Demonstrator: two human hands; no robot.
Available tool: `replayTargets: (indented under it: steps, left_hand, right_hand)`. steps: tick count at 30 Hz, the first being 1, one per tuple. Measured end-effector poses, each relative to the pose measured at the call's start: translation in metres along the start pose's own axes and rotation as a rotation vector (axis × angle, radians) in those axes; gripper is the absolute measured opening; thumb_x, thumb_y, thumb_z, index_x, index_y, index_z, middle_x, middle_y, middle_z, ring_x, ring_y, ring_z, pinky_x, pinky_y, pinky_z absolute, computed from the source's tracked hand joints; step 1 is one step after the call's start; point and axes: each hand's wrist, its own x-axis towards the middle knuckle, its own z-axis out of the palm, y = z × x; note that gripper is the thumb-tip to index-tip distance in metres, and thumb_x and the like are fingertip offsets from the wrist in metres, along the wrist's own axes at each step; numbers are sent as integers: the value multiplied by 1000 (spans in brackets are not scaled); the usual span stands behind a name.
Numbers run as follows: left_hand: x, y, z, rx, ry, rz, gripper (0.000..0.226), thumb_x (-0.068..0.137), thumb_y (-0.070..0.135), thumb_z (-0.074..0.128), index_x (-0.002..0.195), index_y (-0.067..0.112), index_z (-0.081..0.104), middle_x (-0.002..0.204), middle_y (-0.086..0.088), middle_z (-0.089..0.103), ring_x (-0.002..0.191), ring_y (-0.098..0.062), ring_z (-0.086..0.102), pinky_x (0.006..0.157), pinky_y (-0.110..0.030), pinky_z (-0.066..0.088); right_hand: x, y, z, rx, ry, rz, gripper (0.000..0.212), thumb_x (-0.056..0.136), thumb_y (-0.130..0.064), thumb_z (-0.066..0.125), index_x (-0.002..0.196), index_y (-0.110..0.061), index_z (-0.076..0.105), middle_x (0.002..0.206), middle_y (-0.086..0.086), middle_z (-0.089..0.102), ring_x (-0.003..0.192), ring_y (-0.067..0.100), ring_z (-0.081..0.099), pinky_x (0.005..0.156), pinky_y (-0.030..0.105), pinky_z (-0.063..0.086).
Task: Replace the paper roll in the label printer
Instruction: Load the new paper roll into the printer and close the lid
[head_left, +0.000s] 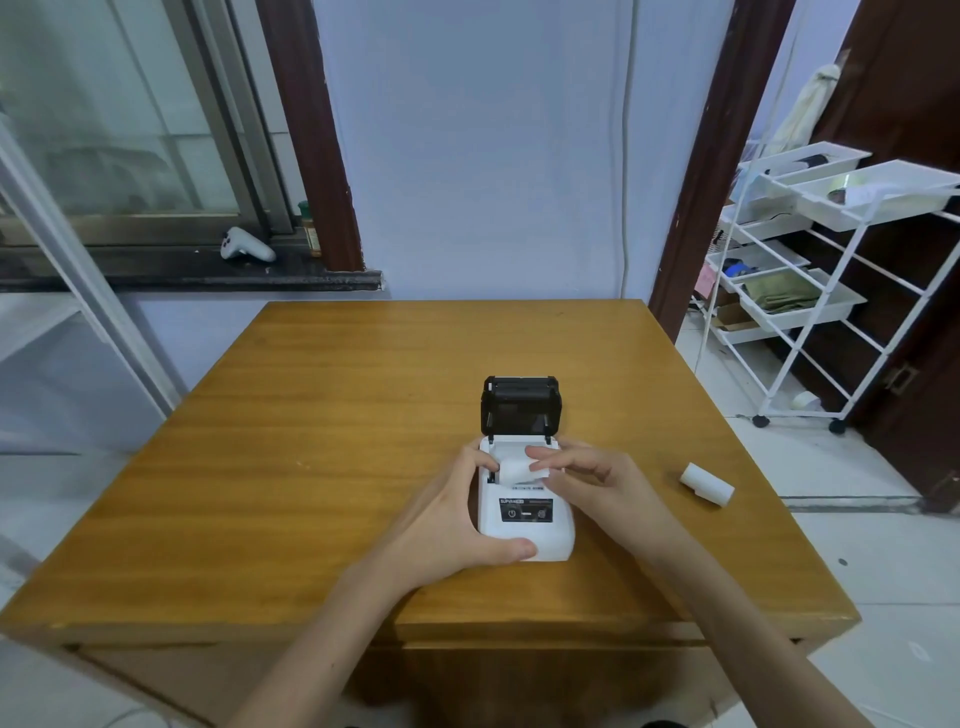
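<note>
A small white label printer stands near the middle of the wooden table, its black lid tipped up and back. My left hand wraps the printer's left side, thumb across its front corner. My right hand pinches a white paper roll that sits at the open paper bay, partly hidden by my fingers. A second white paper roll lies on its side on the table to the right, away from both hands.
A white wire rack on wheels with trays stands right of the table. A window sill at the back left holds a white controller and a small jar. The table's far half is bare wood.
</note>
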Motion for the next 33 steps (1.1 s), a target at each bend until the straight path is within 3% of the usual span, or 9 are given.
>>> replayTargets:
  steps: [3, 8, 14, 17, 20, 23, 25, 27, 33]
  left_hand:
    - [0, 1, 1, 10, -7, -17, 79, 57, 65, 76, 117, 46, 29, 141, 23, 35, 110, 0, 47, 79, -21, 44]
    - [-1, 2, 1, -13, -4, -24, 86, 58, 65, 78, 122, 55, 22, 127, 22, 46, 105, -1, 53, 81, -24, 50]
    - [0, -1, 0, 46, -35, 60, 77, 65, 64, 78, 129, 51, 37, 153, 29, 11, 129, -2, 37, 98, -21, 37]
    - [0, 0, 0, 40, -28, 58, 75, 62, 66, 75, 127, 50, 41, 159, 26, 10, 129, -4, 39, 98, -22, 39]
    - [-1, 1, -1, 13, -28, 93, 68, 68, 56, 81, 123, 49, 42, 138, 53, 9, 120, 4, 39, 85, -3, 34]
    - [-1, 2, -2, 2, -28, 104, 67, 70, 53, 83, 124, 48, 42, 129, 59, 4, 119, 6, 37, 83, 1, 29]
    - [-1, 1, -1, 3, -27, 100, 68, 71, 53, 82, 125, 49, 42, 130, 56, 4, 120, 6, 35, 84, 0, 27]
    - [0, 0, -1, 2, -20, 108, 69, 69, 57, 81, 125, 48, 42, 129, 59, 4, 120, 5, 36, 85, 1, 27]
    - [2, -5, 1, 23, 4, 128, 72, 66, 60, 81, 124, 52, 39, 143, 52, -7, 125, 3, 36, 92, -12, 34]
  right_hand:
    - [-3, 0, -2, 1, -5, 2, 20, 92, -21, 60, 97, -21, 79, 124, -14, 67, 132, -5, 37, 106, 23, 27]
    - [-2, -2, 1, 54, 14, 9, 17, 89, -21, 63, 93, -19, 79, 114, -19, 70, 124, -14, 40, 94, 9, 28]
    - [-1, 2, 1, 22, 32, -20, 15, 87, -11, 67, 99, -14, 76, 114, -18, 69, 108, -31, 43, 79, -8, 34]
    - [-3, -2, 3, 62, 18, -30, 15, 87, -8, 66, 97, -9, 76, 111, -11, 72, 105, -24, 52, 81, -1, 42]
    - [-2, -16, 5, 206, 299, -58, 17, 90, -14, 63, 84, -10, 78, 87, 8, 76, 83, 3, 66, 75, 12, 53]
    - [15, -28, -2, 175, 600, -104, 22, 93, -25, 57, 87, -15, 77, 84, -5, 74, 77, -2, 62, 80, 22, 50]
    - [29, -36, -3, 154, 449, -81, 26, 95, -31, 54, 117, -24, 67, 104, -23, 66, 91, -12, 58, 89, 17, 46]
    - [41, -40, -1, 139, 270, -20, 38, 96, -35, 50, 134, -27, 53, 117, -23, 56, 103, -11, 54, 90, 14, 42]
    - [41, -27, 6, 147, 264, -75, 20, 97, -17, 52, 101, -17, 71, 96, -11, 73, 88, 1, 67, 73, 12, 51]
